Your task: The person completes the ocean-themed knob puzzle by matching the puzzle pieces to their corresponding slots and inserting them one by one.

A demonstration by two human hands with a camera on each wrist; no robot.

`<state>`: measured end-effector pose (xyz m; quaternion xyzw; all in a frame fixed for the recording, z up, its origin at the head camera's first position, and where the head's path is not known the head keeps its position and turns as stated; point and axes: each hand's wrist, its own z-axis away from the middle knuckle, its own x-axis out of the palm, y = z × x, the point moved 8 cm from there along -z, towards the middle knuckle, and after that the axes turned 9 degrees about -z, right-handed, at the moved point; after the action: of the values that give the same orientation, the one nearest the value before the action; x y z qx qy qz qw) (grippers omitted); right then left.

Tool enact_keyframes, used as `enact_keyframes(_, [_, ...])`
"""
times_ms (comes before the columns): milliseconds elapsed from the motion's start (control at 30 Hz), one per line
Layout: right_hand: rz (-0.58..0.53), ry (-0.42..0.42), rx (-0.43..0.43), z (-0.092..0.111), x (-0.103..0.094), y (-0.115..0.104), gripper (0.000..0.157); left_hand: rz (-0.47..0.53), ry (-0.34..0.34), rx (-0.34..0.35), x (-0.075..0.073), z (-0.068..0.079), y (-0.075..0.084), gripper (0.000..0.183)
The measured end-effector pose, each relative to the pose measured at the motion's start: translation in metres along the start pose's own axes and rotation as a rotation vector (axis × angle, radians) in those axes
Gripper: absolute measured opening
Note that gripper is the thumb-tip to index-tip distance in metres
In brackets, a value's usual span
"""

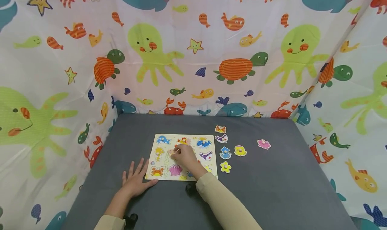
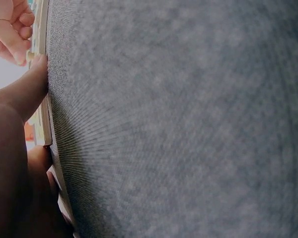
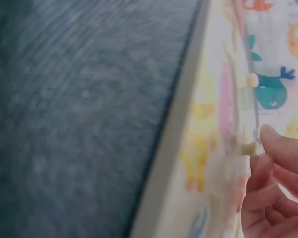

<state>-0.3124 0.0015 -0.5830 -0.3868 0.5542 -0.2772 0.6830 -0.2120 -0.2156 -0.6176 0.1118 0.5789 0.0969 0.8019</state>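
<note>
A wooden peg puzzle board with sea-animal pictures lies flat on the dark grey cloth. My right hand is over the middle of it, fingers curled, thumb and forefinger pinching a knobbed puzzle piece. In the right wrist view a small wooden knob shows right at those fingertips; the hand hides most of the piece. My left hand rests with fingers spread at the board's lower left corner, its thumb against the near edge. Blue whale and seahorse pieces sit in the board.
Right of the board lie loose pieces: crab, purple whale, blue squid, yellow octopus, yellow starfish and, farther right, a pink fish. A sea-animal print curtain surrounds the table's back and sides.
</note>
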Motion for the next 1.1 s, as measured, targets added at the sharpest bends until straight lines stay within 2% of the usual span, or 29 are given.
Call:
enact_keyframes(133, [-0.122, 0.008, -0.014, 0.002, -0.010, 0.002, 0.020, 0.003, -0.016, -0.011, 0.000, 0.000, 0.000, 0.108])
enact_keyframes(300, [-0.190, 0.029, -0.023, 0.009, -0.027, 0.002, 0.022, 0.001, -0.033, -0.014, 0.000, 0.001, 0.001, 0.108])
enact_keyframes(533, [-0.207, 0.120, -0.067, 0.019, -0.072, 0.000, 0.026, -0.007, -0.035, -0.005, 0.001, 0.001, 0.002, 0.108])
enact_keyframes(767, [-0.215, 0.245, -0.063, 0.026, -0.117, 0.014, 0.022, -0.019, -0.034, -0.007, 0.000, 0.002, 0.001, 0.110])
enact_keyframes(1100, [-0.230, 0.353, -0.039, 0.036, -0.160, 0.038, 0.024, -0.007, -0.039, -0.010, 0.000, 0.003, 0.003, 0.110])
